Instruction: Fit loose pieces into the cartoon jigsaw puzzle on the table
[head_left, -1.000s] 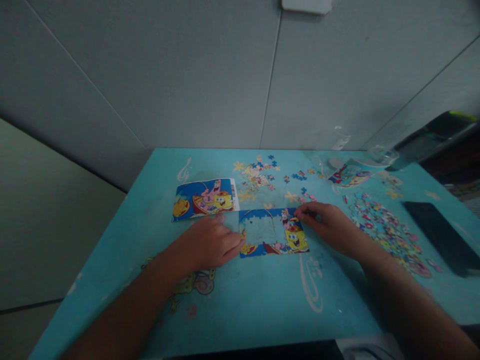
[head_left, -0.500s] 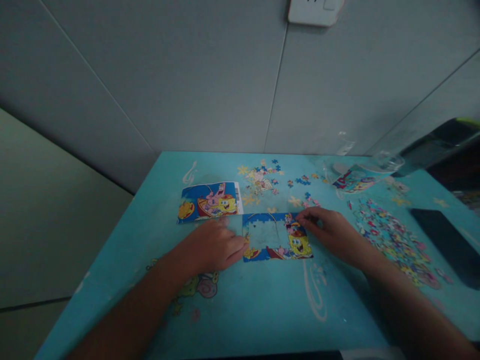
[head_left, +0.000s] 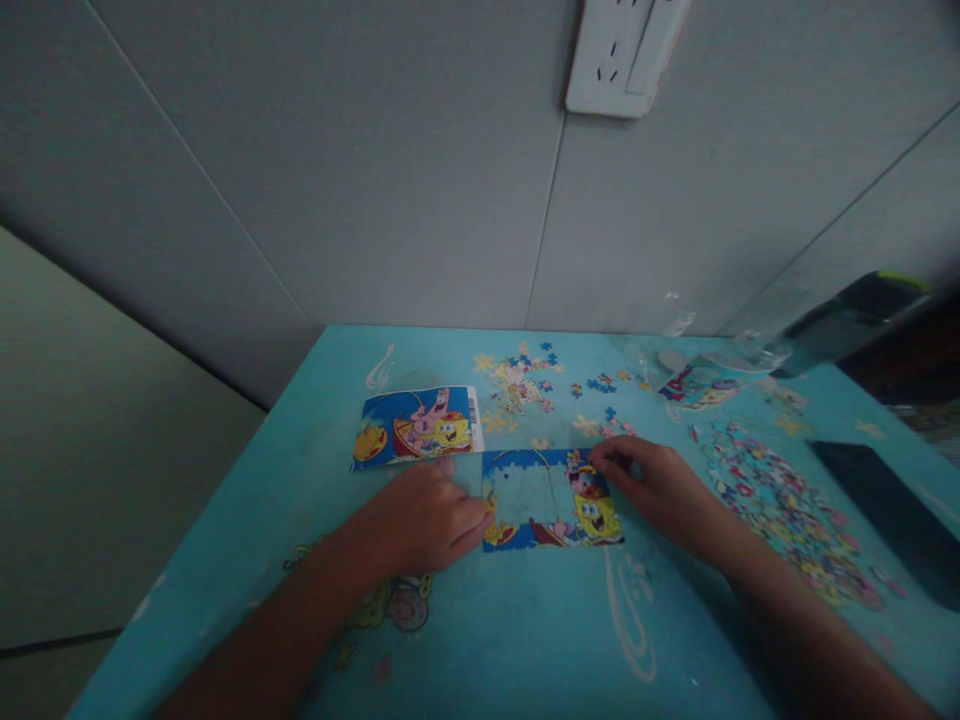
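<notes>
A partly built cartoon jigsaw [head_left: 551, 498] lies on the turquoise table [head_left: 525, 640], its middle unfilled. My left hand [head_left: 424, 520] rests on the table at the puzzle's left edge, fingers curled, fingertips touching the frame. My right hand [head_left: 649, 480] sits at the puzzle's upper right corner, fingers pinched together on the edge there; what they pinch is too small to make out. A printed reference picture [head_left: 416, 426] lies just beyond my left hand.
Loose puzzle pieces [head_left: 521, 375] are scattered at the back, and a bigger heap [head_left: 772, 500] spreads on the right. A clear plastic tub [head_left: 712, 375] lies on its side at the back right. A dark phone [head_left: 885, 515] rests near the right edge. A wall socket [head_left: 622, 50] is above.
The view has tilted upward, showing more of the wall socket. Both hands stay at the puzzle's edges with barely any movement.
</notes>
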